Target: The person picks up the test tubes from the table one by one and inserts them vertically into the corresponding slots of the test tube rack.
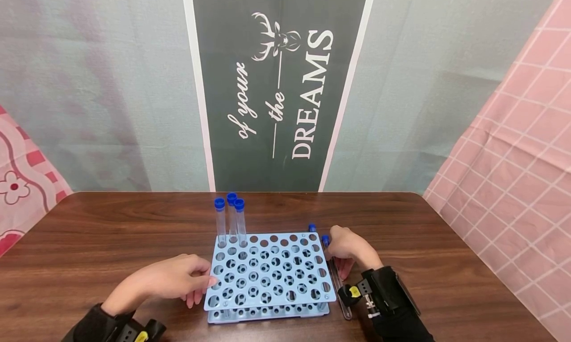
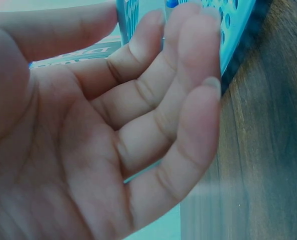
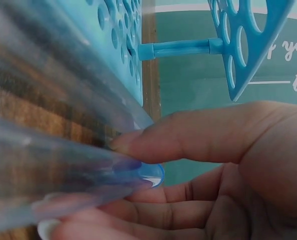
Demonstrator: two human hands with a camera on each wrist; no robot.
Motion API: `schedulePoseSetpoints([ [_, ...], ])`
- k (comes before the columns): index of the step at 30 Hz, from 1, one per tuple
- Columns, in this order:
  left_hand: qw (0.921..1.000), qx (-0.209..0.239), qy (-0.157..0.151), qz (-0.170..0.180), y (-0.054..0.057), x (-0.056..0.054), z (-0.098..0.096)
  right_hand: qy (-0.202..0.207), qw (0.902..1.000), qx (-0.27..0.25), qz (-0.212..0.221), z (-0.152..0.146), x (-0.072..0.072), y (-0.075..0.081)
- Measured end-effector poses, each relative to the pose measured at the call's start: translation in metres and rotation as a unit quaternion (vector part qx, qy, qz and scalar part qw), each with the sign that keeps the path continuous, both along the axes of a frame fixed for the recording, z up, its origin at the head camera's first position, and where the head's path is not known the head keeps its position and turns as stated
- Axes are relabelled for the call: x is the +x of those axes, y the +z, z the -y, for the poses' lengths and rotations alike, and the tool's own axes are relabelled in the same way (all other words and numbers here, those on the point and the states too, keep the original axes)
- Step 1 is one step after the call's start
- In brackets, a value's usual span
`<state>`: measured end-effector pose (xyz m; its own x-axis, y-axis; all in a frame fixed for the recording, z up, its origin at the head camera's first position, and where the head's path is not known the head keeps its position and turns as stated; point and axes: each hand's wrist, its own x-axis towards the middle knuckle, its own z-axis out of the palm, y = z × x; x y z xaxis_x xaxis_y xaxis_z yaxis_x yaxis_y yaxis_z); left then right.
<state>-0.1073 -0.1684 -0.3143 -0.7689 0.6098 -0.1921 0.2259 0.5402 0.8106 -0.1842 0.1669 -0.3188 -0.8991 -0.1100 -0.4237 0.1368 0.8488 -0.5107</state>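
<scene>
A light blue test tube rack (image 1: 269, 277) stands on the table. Three clear test tubes with blue caps (image 1: 219, 203) are upright in its far left holes. My left hand (image 1: 178, 277) holds the rack's left edge, thumb on the top plate and fingers curled below it. To the right of the rack, my right hand (image 1: 350, 248) pinches a capped test tube (image 3: 88, 170) near its cap, thumb on one side and fingers on the other; the tube lies low by the table. Another tube (image 3: 78, 65) lies between it and the rack, its blue cap (image 1: 312, 227) showing past the far right corner.
The brown wooden table (image 1: 111, 228) reaches back to a grey-green cloth (image 1: 276, 173) with white lettering. Pink cloth (image 1: 513, 183) hangs along the right side, and a patterned pink cloth (image 1: 22, 183) is at the left.
</scene>
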Motion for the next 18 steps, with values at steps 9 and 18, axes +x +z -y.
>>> schedulePoseSetpoints([
  [9,1.0,0.002,-0.001,0.0,-0.0001,-0.0005,0.0001,0.002,1.0,0.004,-0.007,-0.0004,0.0002,0.0012],
  [18,1.0,0.001,-0.002,0.001,0.0001,-0.0004,0.0004,0.007,0.9999,-0.001,-0.015,-0.0006,0.0012,0.0061],
])
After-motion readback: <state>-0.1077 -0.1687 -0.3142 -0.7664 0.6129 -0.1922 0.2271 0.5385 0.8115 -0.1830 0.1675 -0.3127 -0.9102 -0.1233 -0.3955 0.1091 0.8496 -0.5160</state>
